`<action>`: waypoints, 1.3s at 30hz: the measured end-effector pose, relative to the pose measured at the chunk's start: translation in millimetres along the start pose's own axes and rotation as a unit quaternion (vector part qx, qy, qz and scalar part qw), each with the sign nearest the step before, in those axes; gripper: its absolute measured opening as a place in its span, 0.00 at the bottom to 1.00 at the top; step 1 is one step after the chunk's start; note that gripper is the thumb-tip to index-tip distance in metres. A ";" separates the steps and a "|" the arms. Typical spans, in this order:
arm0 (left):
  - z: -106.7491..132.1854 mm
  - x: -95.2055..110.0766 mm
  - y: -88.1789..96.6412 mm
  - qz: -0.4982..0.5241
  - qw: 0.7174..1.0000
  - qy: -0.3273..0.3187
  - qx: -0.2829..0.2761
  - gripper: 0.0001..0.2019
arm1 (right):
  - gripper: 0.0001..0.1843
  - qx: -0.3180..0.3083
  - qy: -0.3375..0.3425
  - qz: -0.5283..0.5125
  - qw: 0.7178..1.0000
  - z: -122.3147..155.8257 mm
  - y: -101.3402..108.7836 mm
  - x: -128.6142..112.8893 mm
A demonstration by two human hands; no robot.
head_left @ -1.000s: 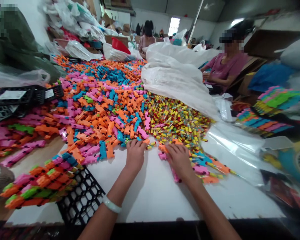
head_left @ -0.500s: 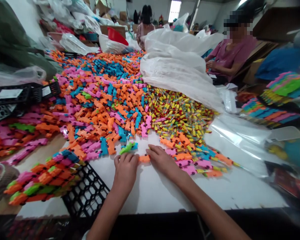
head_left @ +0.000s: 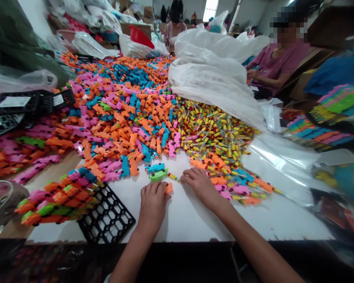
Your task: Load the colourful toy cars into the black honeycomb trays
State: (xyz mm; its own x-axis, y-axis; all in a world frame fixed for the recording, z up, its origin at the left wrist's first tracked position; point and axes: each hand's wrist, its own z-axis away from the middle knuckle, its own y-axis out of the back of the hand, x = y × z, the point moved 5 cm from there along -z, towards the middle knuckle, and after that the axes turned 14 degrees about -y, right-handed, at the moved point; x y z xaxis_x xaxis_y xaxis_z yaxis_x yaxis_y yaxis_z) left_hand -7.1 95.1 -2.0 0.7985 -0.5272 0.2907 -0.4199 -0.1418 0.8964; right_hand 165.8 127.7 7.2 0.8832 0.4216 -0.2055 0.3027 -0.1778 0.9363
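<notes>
My left hand (head_left: 153, 202) is closed around an orange toy car (head_left: 168, 188), whose end sticks out past the fingertips over the white tabletop (head_left: 177, 224). My right hand (head_left: 199, 186) pinches the near end of a small yellow tube (head_left: 173, 177) with a red end, which points left toward the cars. Just beyond the left fingers lie a green toy car (head_left: 158, 175) and a blue toy car (head_left: 155, 168), side by side. Orange and pink cars with yellow tubes attached (head_left: 233, 190) lie right of my right hand.
A heap of colourful toy cars (head_left: 115, 122) spreads across the back, beside a pile of yellow tubes (head_left: 215, 129) under a white plastic bag (head_left: 212, 74). At left, stacked cars (head_left: 59, 196) rest by a black honeycomb tray (head_left: 109, 216). A co-worker (head_left: 280, 67) sits at back right.
The hands have moved apart; the orange car stays with the left hand. A yellow tube now shows at the right fingertips. The blue car beside the green one is more fully visible.
</notes>
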 end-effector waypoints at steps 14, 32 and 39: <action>19.3 -15.5 11.0 0.123 0.988 0.095 0.021 0.17 | 0.09 -0.031 -0.096 -0.011 0.995 -16.6 -23.6 -6.3; 21.7 -18.4 10.0 0.313 0.929 0.195 0.033 0.15 | 0.07 -0.053 -0.075 -0.212 0.973 -2.5 -23.8 -19.8; 21.5 -11.3 14.5 0.298 0.946 0.121 0.030 0.12 | 0.11 -0.104 -0.077 -0.324 0.937 14.4 -8.5 -25.8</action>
State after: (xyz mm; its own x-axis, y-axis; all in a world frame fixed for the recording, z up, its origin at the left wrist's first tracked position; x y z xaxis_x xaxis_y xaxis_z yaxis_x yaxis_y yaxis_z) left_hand -31.4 81.0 0.6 0.4845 -0.3225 0.8132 -0.8446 0.0696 0.5308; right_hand 145.5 105.5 0.4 0.5848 0.2457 -0.7731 0.7305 0.2549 0.6336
